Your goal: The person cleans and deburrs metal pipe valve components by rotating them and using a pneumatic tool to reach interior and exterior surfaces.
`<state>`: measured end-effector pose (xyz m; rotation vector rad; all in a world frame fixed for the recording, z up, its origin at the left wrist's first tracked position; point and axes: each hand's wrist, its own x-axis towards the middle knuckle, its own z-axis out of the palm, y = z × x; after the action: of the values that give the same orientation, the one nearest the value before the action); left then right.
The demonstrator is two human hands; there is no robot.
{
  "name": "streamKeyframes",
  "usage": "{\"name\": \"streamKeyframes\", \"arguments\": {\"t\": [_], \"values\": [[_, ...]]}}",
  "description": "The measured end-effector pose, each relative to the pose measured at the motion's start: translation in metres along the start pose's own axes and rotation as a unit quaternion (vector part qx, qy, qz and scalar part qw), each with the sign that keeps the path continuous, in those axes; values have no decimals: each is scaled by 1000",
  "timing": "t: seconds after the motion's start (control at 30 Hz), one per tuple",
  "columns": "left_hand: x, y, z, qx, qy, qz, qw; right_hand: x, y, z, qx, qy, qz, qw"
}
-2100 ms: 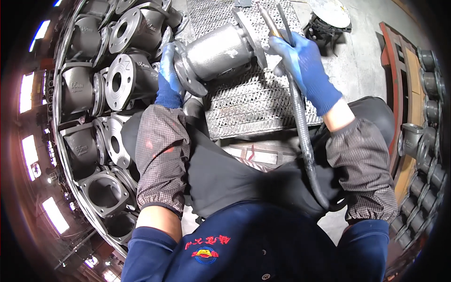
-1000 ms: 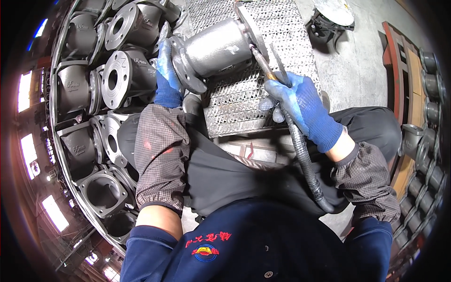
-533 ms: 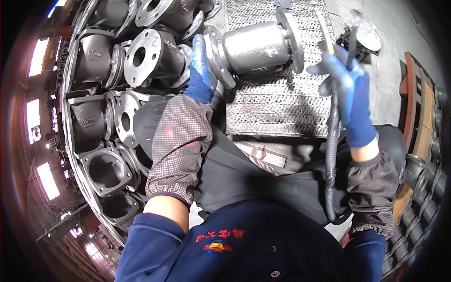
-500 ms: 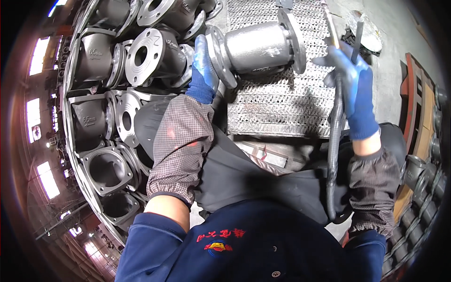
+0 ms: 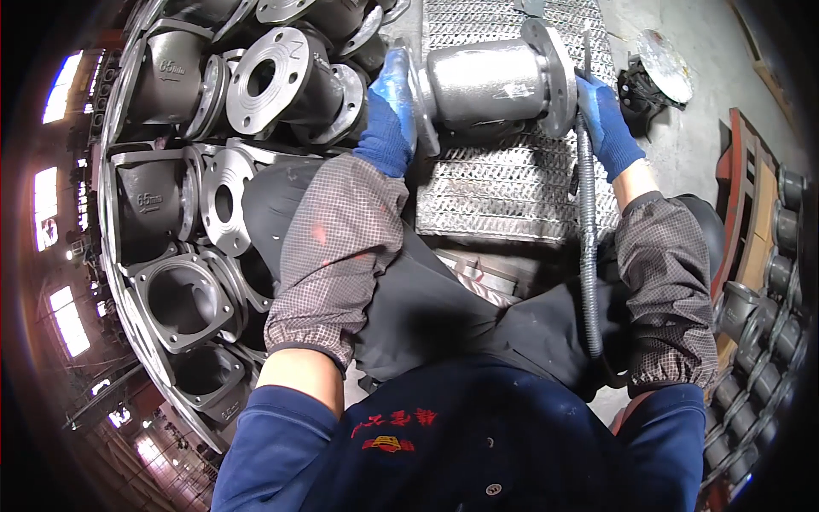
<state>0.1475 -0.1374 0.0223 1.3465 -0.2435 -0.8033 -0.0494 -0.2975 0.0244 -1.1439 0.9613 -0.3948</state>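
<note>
A grey cast-metal flanged valve body [image 5: 486,81] lies on its side across a ridged metal surface, a round flange at each end. My left hand [image 5: 390,115], in a blue-dipped work glove, closes on its left flange. My right hand [image 5: 606,124], gloved alike, is at the right flange, its fingers partly hidden there. A dark ribbed hose [image 5: 588,247] hangs from beside those fingers down to my lap, and a thin rod [image 5: 587,53] shows above them. The hand seems closed round this hose-fed tool, whose grip is mostly covered.
Several similar flanged castings [image 5: 269,81] are stacked close on my left. The ridged metal worktop [image 5: 495,192] is in front of my knees. Beyond my right hand lie a dark bundle and clear plastic [image 5: 665,68]. More castings [image 5: 755,320] stand by a wooden pallet [image 5: 751,222] at right.
My right hand has moved left, bringing the hose and rod from out at the side to the valve body's right flange. My left hand stays on the left flange.
</note>
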Motion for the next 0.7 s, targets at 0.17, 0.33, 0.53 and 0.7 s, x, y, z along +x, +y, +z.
{"name": "streamKeyframes", "arguments": {"t": [0.17, 0.33, 0.53, 0.7], "values": [[-49, 42, 26, 22, -74, 59, 995, -1, 19, -43, -314, -85, -129, 937], [-31, 33, -19, 303, -186, 413, 839, -25, -1, -14, -18, -33, 12, 999], [-22, 33, -21, 387, -177, 406, 809, -2, 4, -12, 67, -25, 23, 997], [-14, 28, -12, 428, -182, 508, 725, 11, 6, -17, 100, -18, 20, 995]]}}
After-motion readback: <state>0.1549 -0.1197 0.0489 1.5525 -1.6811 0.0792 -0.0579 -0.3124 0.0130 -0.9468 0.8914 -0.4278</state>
